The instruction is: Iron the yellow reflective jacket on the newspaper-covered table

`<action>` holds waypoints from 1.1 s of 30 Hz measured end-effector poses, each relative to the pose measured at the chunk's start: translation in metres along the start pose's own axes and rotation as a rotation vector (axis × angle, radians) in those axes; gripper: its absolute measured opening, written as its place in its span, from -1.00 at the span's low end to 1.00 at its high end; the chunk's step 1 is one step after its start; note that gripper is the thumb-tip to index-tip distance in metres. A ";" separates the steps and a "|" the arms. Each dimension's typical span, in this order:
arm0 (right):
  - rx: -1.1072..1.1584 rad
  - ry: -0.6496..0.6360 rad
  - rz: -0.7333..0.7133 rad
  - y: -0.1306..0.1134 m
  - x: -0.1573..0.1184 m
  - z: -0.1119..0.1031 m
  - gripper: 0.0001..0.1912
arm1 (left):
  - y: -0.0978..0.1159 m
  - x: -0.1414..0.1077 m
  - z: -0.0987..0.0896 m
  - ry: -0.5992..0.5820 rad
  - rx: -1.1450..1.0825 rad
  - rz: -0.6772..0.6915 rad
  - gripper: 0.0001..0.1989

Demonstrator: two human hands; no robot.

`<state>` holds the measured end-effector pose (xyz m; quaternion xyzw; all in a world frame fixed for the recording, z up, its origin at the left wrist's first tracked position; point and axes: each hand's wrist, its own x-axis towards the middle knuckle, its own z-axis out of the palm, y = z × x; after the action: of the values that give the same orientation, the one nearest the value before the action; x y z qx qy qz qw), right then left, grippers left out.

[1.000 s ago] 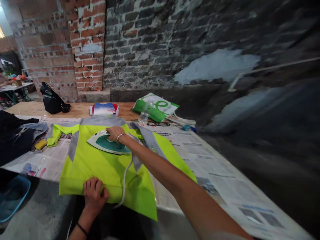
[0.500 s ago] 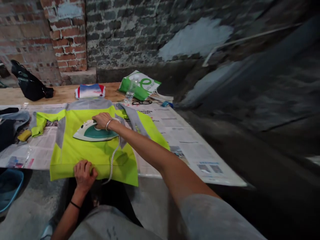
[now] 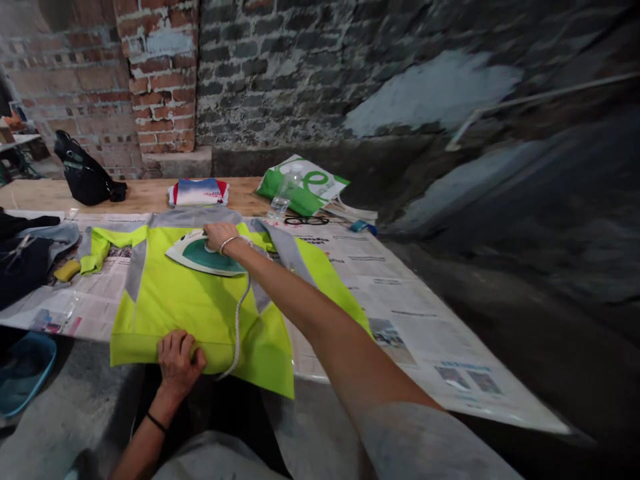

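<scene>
Old brick wall (image 3: 160, 80), patched with white mortar, across the back. Along its foot, a long wooden surface (image 3: 145, 197) spread with printed newspaper (image 3: 400, 320). On the newspaper, a fluorescent yellow garment with grey panels (image 3: 190, 313), laid flat, grey shoulder end away from the person, hem nearest. Near its middle, a white-and-teal steam iron (image 3: 200, 259), sole down, long axis roughly crosswise, pointed tip toward the person's left, heel to the right. From the iron, a white braided cord (image 3: 239, 327) trailing down over the hem. Right hand (image 3: 225, 239) closed over the iron's handle, gripping it. Left hand (image 3: 177, 363) spread on the hem, fingers slightly curled, holding nothing. Beyond the garment, a black bag (image 3: 83, 175), a green-and-white bag (image 3: 303, 187), a folded white, blue and red shirt (image 3: 199, 193), a clear plastic bottle (image 3: 281, 199) and black glasses (image 3: 307, 221).
</scene>
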<state>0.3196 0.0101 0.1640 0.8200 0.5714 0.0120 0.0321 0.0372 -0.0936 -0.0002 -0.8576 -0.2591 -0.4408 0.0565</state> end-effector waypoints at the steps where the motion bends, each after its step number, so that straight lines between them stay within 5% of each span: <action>1: -0.005 0.005 0.023 -0.001 0.005 -0.002 -0.51 | 0.000 -0.001 0.000 0.000 0.004 -0.001 -0.87; 6: -0.014 -0.016 0.024 -0.007 -0.002 -0.008 -0.56 | -0.001 -0.004 0.003 -0.009 0.021 -0.021 -0.85; 13: -0.019 -0.102 -0.153 -0.009 -0.079 0.010 -0.64 | 0.002 -0.003 0.001 -0.003 0.010 -0.020 -0.84; 16: -0.024 -0.113 -0.168 -0.009 -0.090 0.013 -0.63 | 0.003 -0.003 -0.001 -0.024 -0.003 -0.027 -0.84; 20: -0.023 -0.079 -0.119 -0.007 -0.064 0.010 -0.62 | 0.005 -0.004 -0.001 -0.016 -0.017 -0.029 -0.85; 28: -0.007 0.000 0.031 0.015 0.036 0.005 -0.55 | 0.008 -0.009 0.000 -0.040 -0.019 -0.043 -0.83; 33: -0.017 -0.014 0.052 0.022 0.056 0.005 -0.54 | 0.010 -0.009 0.000 -0.037 -0.020 -0.045 -0.83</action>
<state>0.3596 0.0547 0.1597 0.8344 0.5494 0.0118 0.0428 0.0378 -0.1058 -0.0052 -0.8601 -0.2748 -0.4286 0.0334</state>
